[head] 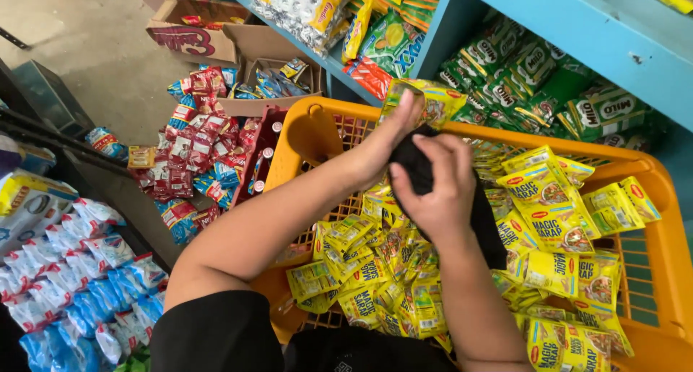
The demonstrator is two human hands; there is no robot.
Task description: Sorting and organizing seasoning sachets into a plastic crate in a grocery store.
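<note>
Over the orange basket (653, 199) we hold a dark cloth (415, 163) between both hands: right hand (433, 191) wrapped over it, left hand (393, 130) pinching its far end, possibly a yellow sachet strip (433, 101) too, hard to tell. Looks like mid-wipe; next move needs a firm grip. Loose yellow sachets (556, 213) fill the basket, blue shelf (577, 18) edge close on the far side, little room.

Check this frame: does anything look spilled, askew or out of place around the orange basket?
Yes. Red sachet strips lie spilled in a loose heap on the floor beside the orange basket, not on a shelf. Yellow sachets sit jumbled in the basket. A black cloth is held between the left hand and right hand.
</note>
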